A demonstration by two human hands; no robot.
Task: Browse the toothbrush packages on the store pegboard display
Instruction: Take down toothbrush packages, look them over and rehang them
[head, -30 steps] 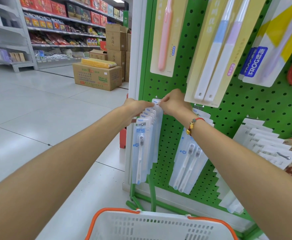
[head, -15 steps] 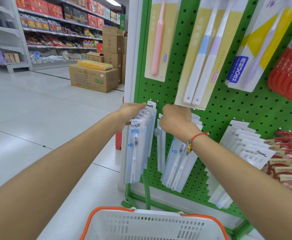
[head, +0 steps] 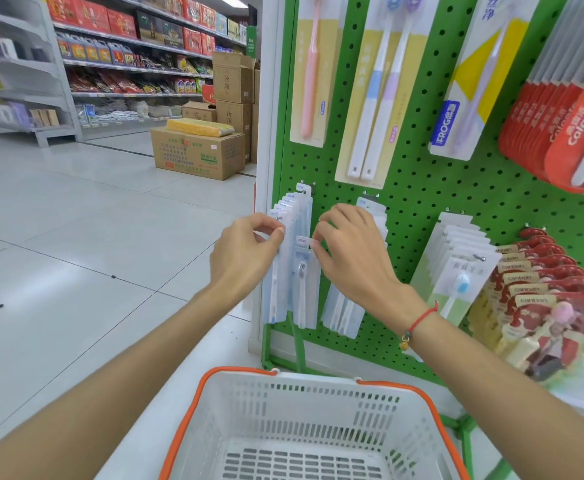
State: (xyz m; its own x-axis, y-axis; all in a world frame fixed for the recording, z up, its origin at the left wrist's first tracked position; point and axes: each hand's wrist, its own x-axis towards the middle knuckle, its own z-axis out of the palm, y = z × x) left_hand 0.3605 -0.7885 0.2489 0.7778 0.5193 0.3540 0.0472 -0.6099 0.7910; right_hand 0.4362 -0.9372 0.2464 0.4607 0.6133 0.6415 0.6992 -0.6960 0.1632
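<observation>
A green pegboard [head: 418, 192] carries hanging toothbrush packages. My right hand [head: 351, 251] pinches the top tab of one clear toothbrush package [head: 303, 285], held off its hook in front of the board. My left hand [head: 245, 254] pinches the front of the stack of clear packages [head: 292, 216] on the leftmost lower hook. A second clear stack [head: 344, 313] hangs partly hidden behind my right hand. Above hang a pink toothbrush card [head: 313, 71] and a twin-brush card [head: 379, 88].
A white basket with orange handles [head: 304, 427] sits below my arms. Further right hang a Frog pack [head: 470, 84], red Colgate packs [head: 560, 112], white child-brush packs [head: 457, 268] and red Cenban packs [head: 540, 292]. Cardboard boxes [head: 197, 152] stand on the tiled aisle floor at the left.
My right hand has pulled one clear package off the left hook and brought it down and forward. My left hand moved from the stack's back to its front. The view dropped slightly.
</observation>
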